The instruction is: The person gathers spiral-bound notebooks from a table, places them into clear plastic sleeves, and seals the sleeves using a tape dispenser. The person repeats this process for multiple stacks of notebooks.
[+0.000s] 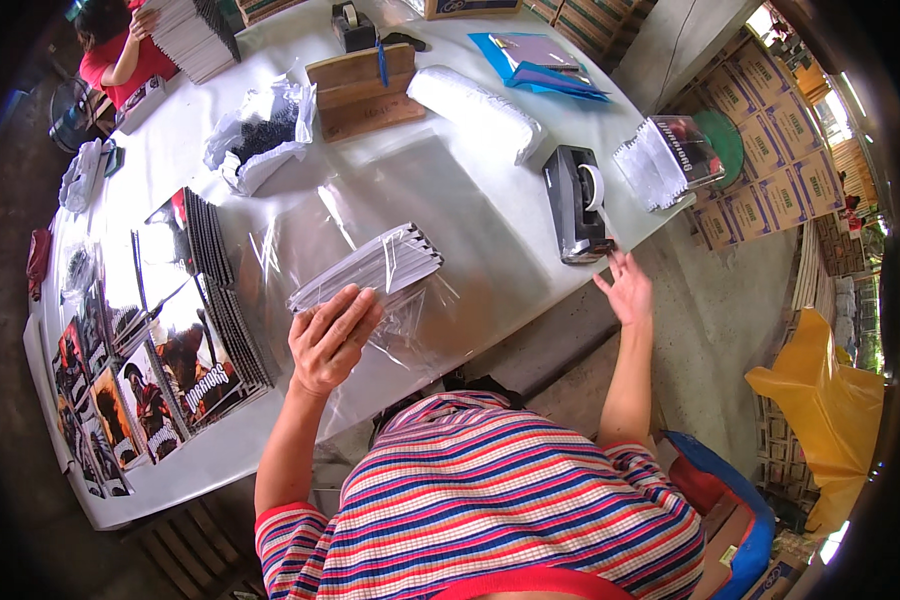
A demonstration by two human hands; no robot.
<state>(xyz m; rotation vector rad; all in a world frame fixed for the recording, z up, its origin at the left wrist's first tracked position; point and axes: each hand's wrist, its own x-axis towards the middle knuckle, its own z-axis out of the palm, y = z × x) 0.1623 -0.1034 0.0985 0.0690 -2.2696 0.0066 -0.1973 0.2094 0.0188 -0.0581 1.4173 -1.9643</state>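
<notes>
The left hand (332, 340) lies flat, fingers together, pressing the near end of a plastic-wrapped stack of notebooks (370, 268) that rests on a clear plastic sheet (310, 225) in the middle of the white bench (440, 190). The right hand (625, 290), fingers spread wide and holding nothing, hovers at the bench edge just beside the black tape dispenser (576, 205). More notebook stacks (205, 330) lie to the left.

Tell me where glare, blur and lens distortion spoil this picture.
Head view: glare streaks the clear plastic wrap around the stack of notebooks under the left hand; the right hand near the tape dispenser looks slightly motion-blurred; the white table edges bow, corners go black, and daylight blows out top right.
</notes>
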